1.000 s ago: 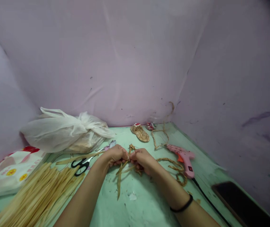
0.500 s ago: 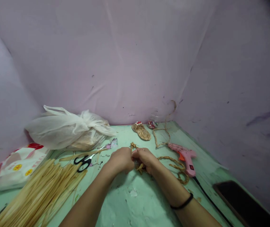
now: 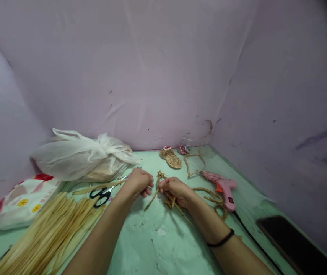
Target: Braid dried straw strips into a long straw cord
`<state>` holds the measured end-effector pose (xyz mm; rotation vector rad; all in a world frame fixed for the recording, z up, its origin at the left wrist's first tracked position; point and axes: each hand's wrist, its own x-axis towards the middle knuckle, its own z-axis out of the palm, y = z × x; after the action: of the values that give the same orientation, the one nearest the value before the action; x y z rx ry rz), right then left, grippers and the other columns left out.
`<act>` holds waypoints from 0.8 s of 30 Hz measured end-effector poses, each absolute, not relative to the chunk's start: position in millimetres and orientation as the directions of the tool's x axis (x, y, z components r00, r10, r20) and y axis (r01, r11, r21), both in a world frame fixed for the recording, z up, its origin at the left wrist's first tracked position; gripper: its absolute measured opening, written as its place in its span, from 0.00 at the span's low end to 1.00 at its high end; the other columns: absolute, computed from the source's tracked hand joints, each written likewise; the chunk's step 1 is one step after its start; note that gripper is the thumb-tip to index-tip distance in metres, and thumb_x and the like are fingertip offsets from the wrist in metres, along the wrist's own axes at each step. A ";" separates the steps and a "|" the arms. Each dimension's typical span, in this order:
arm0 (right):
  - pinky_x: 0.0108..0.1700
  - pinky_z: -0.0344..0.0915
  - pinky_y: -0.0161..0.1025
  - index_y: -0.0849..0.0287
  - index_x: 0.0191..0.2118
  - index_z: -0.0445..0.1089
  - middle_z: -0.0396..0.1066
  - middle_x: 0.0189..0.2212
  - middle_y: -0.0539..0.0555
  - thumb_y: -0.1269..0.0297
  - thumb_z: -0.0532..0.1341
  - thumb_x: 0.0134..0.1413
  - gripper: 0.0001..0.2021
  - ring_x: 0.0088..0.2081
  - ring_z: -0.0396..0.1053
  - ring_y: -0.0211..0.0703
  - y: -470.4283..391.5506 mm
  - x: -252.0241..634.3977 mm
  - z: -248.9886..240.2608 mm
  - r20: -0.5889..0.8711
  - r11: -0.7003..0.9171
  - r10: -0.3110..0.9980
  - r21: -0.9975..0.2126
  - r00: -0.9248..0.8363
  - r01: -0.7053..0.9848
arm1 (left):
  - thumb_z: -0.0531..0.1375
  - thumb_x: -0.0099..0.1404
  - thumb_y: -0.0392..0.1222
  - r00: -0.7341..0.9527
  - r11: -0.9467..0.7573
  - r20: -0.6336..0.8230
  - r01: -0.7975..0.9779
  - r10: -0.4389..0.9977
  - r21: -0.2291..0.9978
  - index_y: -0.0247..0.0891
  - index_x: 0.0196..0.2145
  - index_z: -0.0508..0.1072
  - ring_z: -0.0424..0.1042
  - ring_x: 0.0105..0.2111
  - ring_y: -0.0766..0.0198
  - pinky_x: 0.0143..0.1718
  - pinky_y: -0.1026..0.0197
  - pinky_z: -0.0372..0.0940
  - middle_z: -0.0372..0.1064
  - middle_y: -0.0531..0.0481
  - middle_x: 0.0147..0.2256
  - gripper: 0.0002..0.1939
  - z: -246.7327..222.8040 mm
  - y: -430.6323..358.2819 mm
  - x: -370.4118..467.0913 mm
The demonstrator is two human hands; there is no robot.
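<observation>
My right hand (image 3: 176, 190) is closed on a straw braid (image 3: 160, 175), whose knotted end sticks up past the thumb and fingertips. Loose flat straw strands (image 3: 151, 199) trail from it to the lower left and out below the palm. Just left of the braid, my left hand (image 3: 140, 182) hovers with loosely curled fingers, slightly apart and seemingly holding nothing. Behind both hands lies a small woven straw slipper (image 3: 171, 158) with red and white beads at one end. The part of the braid within my right palm is hidden.
On the left are black-handled scissors (image 3: 103, 196), a bundle of straw strips (image 3: 51, 233), a tied white plastic bag (image 3: 88, 156) and a printed packet (image 3: 24, 202). To the right, a pink glue gun (image 3: 223, 189) with a cord, coiled braid (image 3: 209, 194), a phone (image 3: 292, 244) and a bead container (image 3: 184, 148).
My left hand has come away from the braid and moved left, its fingers loosening. Strands now show between the hands. My right hand stays on the braid.
</observation>
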<state>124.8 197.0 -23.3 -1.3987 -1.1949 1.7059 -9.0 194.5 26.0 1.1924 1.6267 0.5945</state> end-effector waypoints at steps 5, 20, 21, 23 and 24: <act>0.18 0.48 0.29 0.63 0.16 0.61 0.58 0.11 0.47 0.77 0.51 0.32 0.05 0.14 0.52 0.29 199.4 128.0 -28.7 -0.375 -0.369 0.872 -0.926 -0.314 0.082 | 0.51 0.50 0.28 0.229 0.494 -0.549 0.259 0.804 0.830 0.31 0.21 0.65 0.60 0.13 0.71 0.15 0.69 0.55 0.63 0.51 0.16 0.05 10.6 193.1 2.6; 0.24 0.49 0.30 0.62 0.26 0.68 0.68 0.21 0.52 0.75 0.55 0.38 0.07 0.23 0.58 0.36 193.9 139.8 -11.5 0.049 0.375 0.910 -0.527 -0.413 0.763 | 0.52 0.41 0.29 0.078 0.451 -0.523 0.411 0.849 0.792 0.36 0.12 0.55 0.42 0.08 0.76 0.11 0.68 0.35 0.44 0.60 0.07 0.08 4.4 188.3 10.2; 0.24 0.49 0.31 0.62 0.27 0.69 0.68 0.21 0.53 0.74 0.55 0.38 0.07 0.23 0.59 0.36 193.5 140.1 -10.4 0.045 0.376 0.910 -0.511 -0.412 0.773 | 0.51 0.40 0.29 0.077 0.459 -0.529 0.403 0.845 0.791 0.36 0.12 0.55 0.42 0.08 0.76 0.11 0.68 0.34 0.44 0.59 0.07 0.07 4.9 187.9 10.1; 0.25 0.49 0.31 0.61 0.26 0.69 0.69 0.22 0.54 0.73 0.56 0.39 0.06 0.24 0.61 0.37 192.2 139.5 -7.4 0.038 0.372 0.913 -0.480 -0.405 0.794 | 0.51 0.39 0.29 0.049 0.467 -0.528 0.405 0.848 0.786 0.35 0.12 0.56 0.41 0.08 0.76 0.12 0.68 0.33 0.43 0.59 0.06 0.07 5.0 188.0 10.7; 0.25 0.49 0.32 0.61 0.26 0.69 0.69 0.22 0.54 0.73 0.56 0.38 0.06 0.25 0.61 0.38 191.1 138.5 -5.3 0.033 0.359 0.921 -0.463 -0.389 0.810 | 0.51 0.39 0.29 0.034 0.466 -0.523 0.405 0.852 0.787 0.36 0.12 0.55 0.41 0.08 0.76 0.12 0.68 0.33 0.43 0.59 0.06 0.07 4.8 188.2 11.4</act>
<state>138.5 191.1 -5.3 -1.5367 -2.3369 0.5474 11.4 188.2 4.8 1.1247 1.5764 0.4905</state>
